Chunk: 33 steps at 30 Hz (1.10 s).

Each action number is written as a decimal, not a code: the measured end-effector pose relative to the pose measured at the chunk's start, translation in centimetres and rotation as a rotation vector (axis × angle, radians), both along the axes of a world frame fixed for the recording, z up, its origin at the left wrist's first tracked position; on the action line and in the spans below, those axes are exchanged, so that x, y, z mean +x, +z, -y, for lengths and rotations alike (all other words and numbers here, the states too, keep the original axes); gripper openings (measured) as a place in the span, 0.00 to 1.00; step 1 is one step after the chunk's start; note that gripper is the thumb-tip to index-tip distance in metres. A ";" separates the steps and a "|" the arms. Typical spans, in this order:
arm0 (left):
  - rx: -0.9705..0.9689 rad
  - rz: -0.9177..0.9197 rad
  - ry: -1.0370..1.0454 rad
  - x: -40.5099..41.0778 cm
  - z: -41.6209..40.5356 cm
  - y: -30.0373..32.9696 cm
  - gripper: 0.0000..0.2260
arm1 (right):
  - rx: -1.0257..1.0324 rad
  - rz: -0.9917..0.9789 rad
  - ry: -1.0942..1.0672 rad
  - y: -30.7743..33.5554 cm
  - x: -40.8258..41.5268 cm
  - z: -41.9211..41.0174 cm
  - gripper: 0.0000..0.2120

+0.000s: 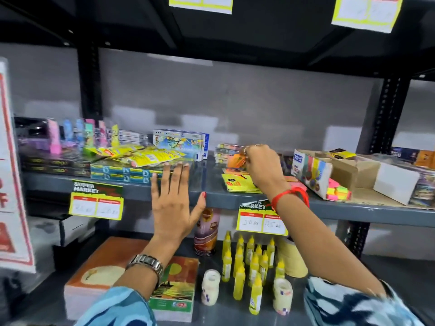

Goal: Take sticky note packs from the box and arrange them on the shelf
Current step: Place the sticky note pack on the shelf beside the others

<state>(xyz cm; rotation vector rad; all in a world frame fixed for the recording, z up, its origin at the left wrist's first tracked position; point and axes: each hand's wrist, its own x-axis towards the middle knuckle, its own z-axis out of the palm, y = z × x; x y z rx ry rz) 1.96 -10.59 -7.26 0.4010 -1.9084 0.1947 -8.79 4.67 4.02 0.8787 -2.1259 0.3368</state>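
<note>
My right hand (pixel 260 164) is closed on an orange sticky note pack (pixel 236 161) above the middle of the grey shelf (pixel 211 196). Under it lies a flat yellow pack (pixel 237 183), and a small stack of packs (pixel 226 152) stands behind. To the right, the open cardboard box (pixel 348 175) lies on its side, with neon sticky note packs (pixel 339 191) at its mouth. My left hand (pixel 174 201) is spread flat with fingers apart; its fingertips reach the shelf's front edge and it holds nothing.
Yellow packets (pixel 141 157) and blue boxes (pixel 122 175) fill the shelf's left part, with a colour-pencil box (pixel 181 142) behind. Price tags (pixel 96 201) hang on the edge. On the shelf below stand several yellow glue bottles (pixel 249 267), a paper ream (pixel 131 278) and a can (pixel 207 231).
</note>
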 end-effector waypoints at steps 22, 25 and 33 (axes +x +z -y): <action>-0.001 -0.021 -0.047 -0.3 0.2 -0.3 0.30 | 0.279 0.563 -0.168 -0.7 4.7 0.1 0.32; 0.013 -0.026 -0.064 -0.2 0.1 -0.2 0.29 | 0.202 0.581 -0.148 -0.6 4.8 0.3 0.24; 0.039 -0.069 -0.102 -0.4 -0.1 -0.2 0.29 | -0.116 0.456 -0.008 -1.4 5.8 -0.7 0.25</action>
